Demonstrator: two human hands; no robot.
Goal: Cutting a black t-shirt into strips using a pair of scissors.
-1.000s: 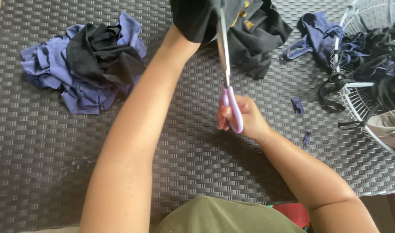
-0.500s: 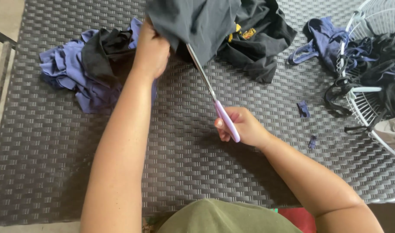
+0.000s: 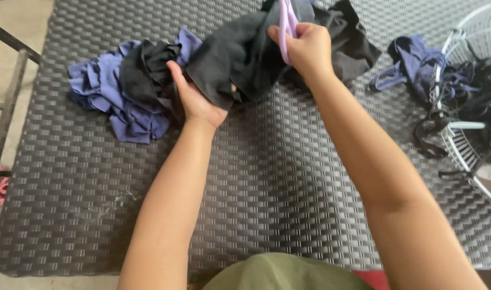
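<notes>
On the dark woven table (image 3: 267, 177), your left hand (image 3: 198, 102) grips the dark cloth (image 3: 240, 53); your right hand (image 3: 308, 47) closes around purple scissors (image 3: 286, 21) at upper centre. Keep the cloth taut.

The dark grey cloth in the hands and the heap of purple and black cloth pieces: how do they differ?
The dark grey cloth is one large piece, gripped by the left hand; the heap of purple and black cloth pieces is many small scraps, unheld. The grey is single-coloured, the heap mixed. Both rest on the woven table.
</notes>
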